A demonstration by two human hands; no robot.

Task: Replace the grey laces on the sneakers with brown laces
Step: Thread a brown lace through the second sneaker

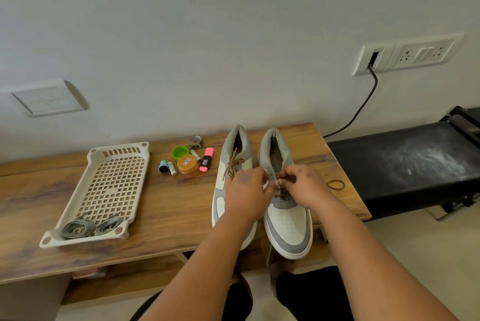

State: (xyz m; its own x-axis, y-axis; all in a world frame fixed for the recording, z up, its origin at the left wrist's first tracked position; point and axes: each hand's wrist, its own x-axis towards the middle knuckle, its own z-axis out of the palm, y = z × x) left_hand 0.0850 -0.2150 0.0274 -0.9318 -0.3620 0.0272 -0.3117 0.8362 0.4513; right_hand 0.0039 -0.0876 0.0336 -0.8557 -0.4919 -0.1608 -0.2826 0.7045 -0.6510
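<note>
- Both forearms reach in over the table edge; the left hand and right hand meet over the right sneaker, fingertips pinching its brown lace, likely to tie it.
- The left sneaker already carries a tied brown bow.
- The grey laces lie coiled in the tray, set aside.

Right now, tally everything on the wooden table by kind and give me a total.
Sneakers: 2
Tray: 1
Grey lace bundles: 2
Batteries: 2
Highlighter: 1
Jar: 1
Green cap: 1
Blue spool: 1
Tape roll: 1
Hair band: 1
Total: 13
</note>
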